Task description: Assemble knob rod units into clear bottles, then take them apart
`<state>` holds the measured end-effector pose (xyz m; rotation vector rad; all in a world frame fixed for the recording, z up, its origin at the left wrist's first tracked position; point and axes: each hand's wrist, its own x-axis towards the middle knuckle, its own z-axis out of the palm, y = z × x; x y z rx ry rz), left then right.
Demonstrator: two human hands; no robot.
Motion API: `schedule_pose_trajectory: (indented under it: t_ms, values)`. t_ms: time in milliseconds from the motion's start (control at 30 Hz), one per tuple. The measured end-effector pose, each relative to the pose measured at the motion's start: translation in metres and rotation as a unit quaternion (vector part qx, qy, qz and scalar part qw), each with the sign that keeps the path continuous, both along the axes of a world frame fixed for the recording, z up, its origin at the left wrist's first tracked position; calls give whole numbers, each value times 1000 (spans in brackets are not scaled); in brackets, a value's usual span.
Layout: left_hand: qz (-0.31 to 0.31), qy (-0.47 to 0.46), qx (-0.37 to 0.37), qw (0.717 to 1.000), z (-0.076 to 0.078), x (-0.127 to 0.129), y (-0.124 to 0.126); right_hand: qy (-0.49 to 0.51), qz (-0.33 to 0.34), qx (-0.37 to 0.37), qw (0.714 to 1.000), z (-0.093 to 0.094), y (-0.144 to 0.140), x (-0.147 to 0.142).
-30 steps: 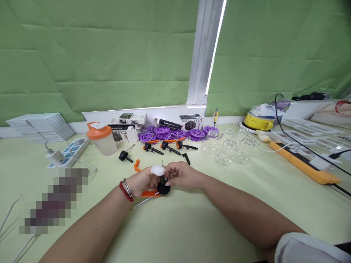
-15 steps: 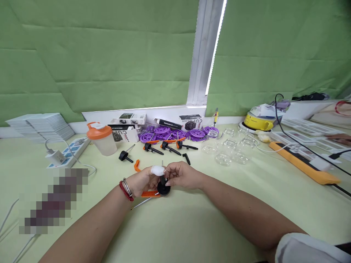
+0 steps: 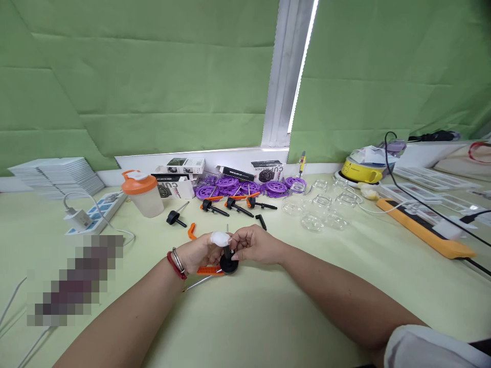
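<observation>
My left hand, its thumb wrapped in white, is closed around the stem of a black holder part with a round base. The fingers of my right hand are pinched at the stem's right side, where a small shiny metal bit shows. Whatever lies between those fingertips is mostly hidden. An orange strip and a thin metal rod lie just left of the round base, partly under my left hand. Beyond my hands are a small black elbow piece and a curved orange piece.
Several black holder parts lie in a row before purple wheel-shaped pieces. Clear plastic pieces stand to their right. A shaker bottle and a white power strip are at left; an orange power strip is at right.
My hands and the black holder part stay almost in place. Another person's hand at the far right edge has gone out of view.
</observation>
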<state>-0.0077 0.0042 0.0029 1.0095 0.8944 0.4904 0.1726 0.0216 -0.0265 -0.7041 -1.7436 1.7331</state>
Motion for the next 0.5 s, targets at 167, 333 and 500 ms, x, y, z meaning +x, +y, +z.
schedule_pose_trajectory:
  t_ms: [167, 333, 500]
  values:
    - [10, 14, 13, 1000, 4, 2, -4, -9, 25, 17, 1000, 0, 2, 4]
    - [8, 20, 17, 1000, 8, 4, -6, -13, 40, -14, 999, 4, 2, 6]
    - [2, 19, 18, 1000, 8, 4, -6, -10, 47, -20, 999, 1, 5, 6]
